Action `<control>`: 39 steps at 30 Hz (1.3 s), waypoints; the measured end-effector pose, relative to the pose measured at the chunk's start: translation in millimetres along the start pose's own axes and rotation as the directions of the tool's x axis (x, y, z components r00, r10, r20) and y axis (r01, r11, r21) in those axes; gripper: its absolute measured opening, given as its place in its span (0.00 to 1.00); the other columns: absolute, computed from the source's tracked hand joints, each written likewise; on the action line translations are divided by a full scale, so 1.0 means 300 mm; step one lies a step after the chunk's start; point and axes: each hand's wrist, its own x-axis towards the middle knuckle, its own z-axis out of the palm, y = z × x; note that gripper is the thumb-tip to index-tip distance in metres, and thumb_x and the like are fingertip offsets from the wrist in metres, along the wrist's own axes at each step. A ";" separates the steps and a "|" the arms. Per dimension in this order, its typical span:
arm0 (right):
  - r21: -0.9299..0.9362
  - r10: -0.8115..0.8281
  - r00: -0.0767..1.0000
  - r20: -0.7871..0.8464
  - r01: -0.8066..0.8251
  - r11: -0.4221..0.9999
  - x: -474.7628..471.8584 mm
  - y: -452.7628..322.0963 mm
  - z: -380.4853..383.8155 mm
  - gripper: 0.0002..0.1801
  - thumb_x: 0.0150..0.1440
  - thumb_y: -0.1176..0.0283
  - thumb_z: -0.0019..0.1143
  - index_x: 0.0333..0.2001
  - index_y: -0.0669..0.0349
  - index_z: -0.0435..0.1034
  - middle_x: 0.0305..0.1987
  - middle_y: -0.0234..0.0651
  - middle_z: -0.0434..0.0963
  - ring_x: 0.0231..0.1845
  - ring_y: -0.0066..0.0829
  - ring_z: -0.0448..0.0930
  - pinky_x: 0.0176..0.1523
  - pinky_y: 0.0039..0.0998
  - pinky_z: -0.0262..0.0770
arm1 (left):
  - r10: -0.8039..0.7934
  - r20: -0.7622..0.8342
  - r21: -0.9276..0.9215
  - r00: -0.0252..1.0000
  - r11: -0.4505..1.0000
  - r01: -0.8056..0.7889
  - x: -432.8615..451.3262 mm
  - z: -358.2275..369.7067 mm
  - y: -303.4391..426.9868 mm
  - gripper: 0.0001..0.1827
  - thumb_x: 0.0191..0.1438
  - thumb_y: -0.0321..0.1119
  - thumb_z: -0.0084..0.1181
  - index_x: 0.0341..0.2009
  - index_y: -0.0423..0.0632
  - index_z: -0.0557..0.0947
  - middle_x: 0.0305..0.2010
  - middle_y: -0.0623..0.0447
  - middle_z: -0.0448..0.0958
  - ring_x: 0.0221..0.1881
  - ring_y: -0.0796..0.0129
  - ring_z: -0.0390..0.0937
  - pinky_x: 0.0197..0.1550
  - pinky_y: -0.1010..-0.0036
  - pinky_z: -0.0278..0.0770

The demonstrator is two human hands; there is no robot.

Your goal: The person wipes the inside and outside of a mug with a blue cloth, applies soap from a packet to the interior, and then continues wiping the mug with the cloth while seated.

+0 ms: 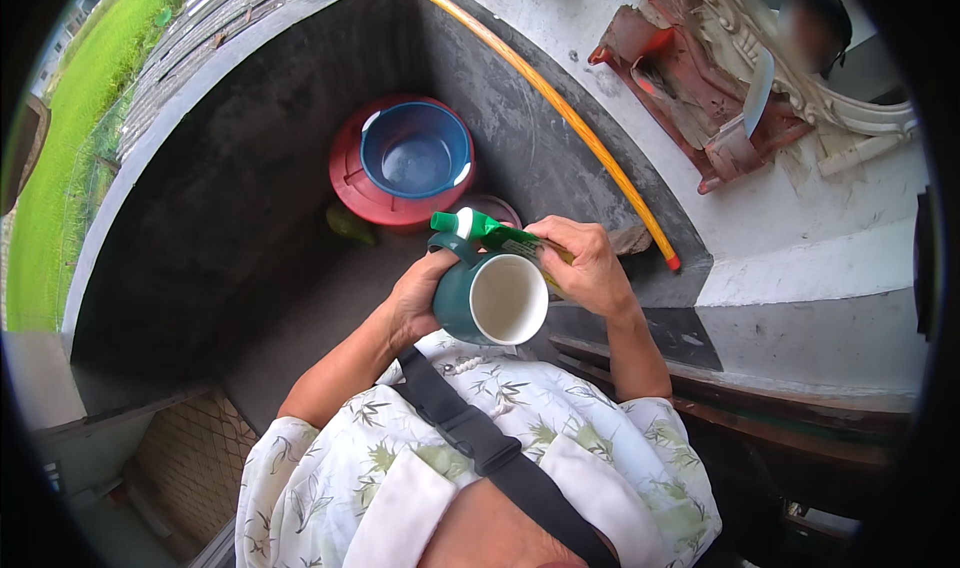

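Observation:
My left hand [415, 295] holds a dark green mug [454, 303] with a white inside; its mouth is turned up toward the camera and its handle points away from me. Just beyond the mug is a green toothpaste tube [499, 239] with a green cap and a white collar. My right hand [583, 262] grips the tube's far right end, the cap pointing left over the mug's handle. The fingers of my left hand are partly hidden behind the mug, so whether they also touch the tube cannot be told.
A blue plastic basin [417, 151] rests on a red tub [349, 170] in the dark corner, a green gourd-like thing [350, 224] beside it. An orange-yellow pole [559, 102] leans along the wall. A broken red plastic piece [690, 95] and an ornate mirror frame [817, 102] lie at upper right.

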 end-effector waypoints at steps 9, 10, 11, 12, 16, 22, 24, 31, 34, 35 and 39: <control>-0.240 -0.132 0.991 0.018 0.133 0.962 0.178 -0.150 0.060 0.15 0.51 0.67 0.65 0.40 0.65 0.76 0.25 0.37 0.75 0.23 0.22 0.73 0.27 0.26 0.69 | -0.267 -0.039 0.001 0.963 0.964 0.267 -0.072 -0.044 0.088 0.19 0.59 0.34 0.49 0.54 0.41 0.69 0.47 0.45 0.76 0.44 0.62 0.80 0.48 0.64 0.80; -0.215 -0.176 0.977 0.118 0.198 0.956 0.227 -0.151 0.081 0.16 0.51 0.64 0.65 0.39 0.64 0.76 0.24 0.37 0.74 0.21 0.24 0.70 0.27 0.26 0.67 | -0.269 -0.044 0.029 0.962 0.962 0.271 -0.078 -0.032 0.088 0.19 0.59 0.34 0.49 0.54 0.41 0.70 0.47 0.45 0.77 0.43 0.62 0.80 0.48 0.65 0.80; -0.292 -0.132 0.969 0.210 0.191 0.937 0.268 -0.154 0.103 0.20 0.51 0.55 0.63 0.34 0.63 0.77 0.21 0.36 0.74 0.19 0.27 0.71 0.26 0.27 0.67 | -0.265 -0.052 0.055 0.963 0.962 0.268 -0.086 -0.024 0.087 0.19 0.59 0.34 0.49 0.53 0.41 0.70 0.47 0.45 0.77 0.43 0.63 0.80 0.47 0.65 0.81; -0.393 -0.048 0.943 0.328 0.183 0.901 0.301 -0.175 0.105 0.25 0.51 0.49 0.61 0.26 0.64 0.75 0.19 0.38 0.73 0.19 0.32 0.72 0.27 0.31 0.68 | -0.259 -0.056 0.080 0.964 0.961 0.263 -0.092 -0.018 0.086 0.18 0.59 0.34 0.49 0.53 0.41 0.70 0.46 0.46 0.77 0.42 0.63 0.80 0.46 0.66 0.81; -0.381 -0.070 0.821 0.567 0.336 0.861 0.376 -0.214 0.106 0.22 0.52 0.55 0.59 0.20 0.66 0.69 0.18 0.42 0.71 0.21 0.42 0.73 0.29 0.36 0.69 | -0.262 -0.024 0.044 0.965 0.964 0.263 -0.089 -0.067 0.084 0.18 0.59 0.35 0.51 0.52 0.41 0.72 0.46 0.45 0.77 0.43 0.63 0.80 0.47 0.66 0.81; -0.142 -0.275 0.622 0.733 0.536 0.832 0.431 -0.162 0.105 0.14 0.53 0.65 0.55 0.24 0.67 0.69 0.22 0.44 0.72 0.27 0.45 0.74 0.34 0.36 0.71 | -0.269 0.022 0.019 0.963 0.963 0.269 -0.080 -0.073 0.075 0.19 0.59 0.36 0.52 0.52 0.40 0.72 0.46 0.44 0.77 0.43 0.61 0.80 0.47 0.65 0.81; -0.010 -0.363 0.592 0.720 0.532 0.847 0.432 -0.142 0.106 0.14 0.53 0.66 0.55 0.25 0.67 0.70 0.23 0.44 0.72 0.28 0.44 0.75 0.35 0.36 0.71 | -0.271 0.044 0.006 0.962 0.963 0.271 -0.080 -0.080 0.067 0.19 0.58 0.36 0.52 0.52 0.40 0.72 0.47 0.44 0.77 0.44 0.61 0.80 0.47 0.64 0.81; -0.238 -0.009 0.626 0.780 0.310 0.921 0.424 -0.214 0.097 0.13 0.50 0.65 0.58 0.26 0.65 0.73 0.22 0.38 0.74 0.27 0.38 0.76 0.35 0.35 0.72 | -0.260 0.065 -0.027 0.963 0.965 0.262 -0.060 -0.106 0.022 0.21 0.58 0.36 0.53 0.52 0.39 0.71 0.49 0.43 0.76 0.46 0.60 0.79 0.50 0.63 0.79; -0.142 -0.147 0.569 0.809 0.432 0.891 0.411 -0.185 0.092 0.07 0.52 0.71 0.56 0.26 0.65 0.73 0.25 0.36 0.74 0.31 0.37 0.77 0.37 0.35 0.72 | -0.274 0.082 -0.022 0.958 0.961 0.276 -0.050 -0.105 -0.004 0.22 0.58 0.38 0.53 0.52 0.38 0.72 0.50 0.42 0.75 0.48 0.57 0.78 0.53 0.60 0.77; -0.087 -0.185 0.538 0.823 0.439 0.894 0.422 -0.203 0.088 0.05 0.52 0.73 0.55 0.27 0.65 0.72 0.27 0.37 0.75 0.32 0.37 0.77 0.37 0.35 0.72 | -0.281 0.094 -0.018 0.955 0.959 0.284 -0.050 -0.107 0.004 0.22 0.57 0.38 0.54 0.52 0.38 0.72 0.50 0.42 0.75 0.48 0.57 0.78 0.53 0.60 0.77; 0.127 -0.369 0.591 0.717 0.411 0.903 0.406 -0.189 0.074 0.05 0.50 0.78 0.55 0.33 0.64 0.73 0.32 0.36 0.74 0.34 0.34 0.75 0.38 0.34 0.71 | -0.259 0.175 -0.024 0.950 0.963 0.267 -0.052 -0.095 0.030 0.24 0.55 0.39 0.56 0.52 0.36 0.71 0.50 0.41 0.75 0.48 0.57 0.78 0.52 0.60 0.78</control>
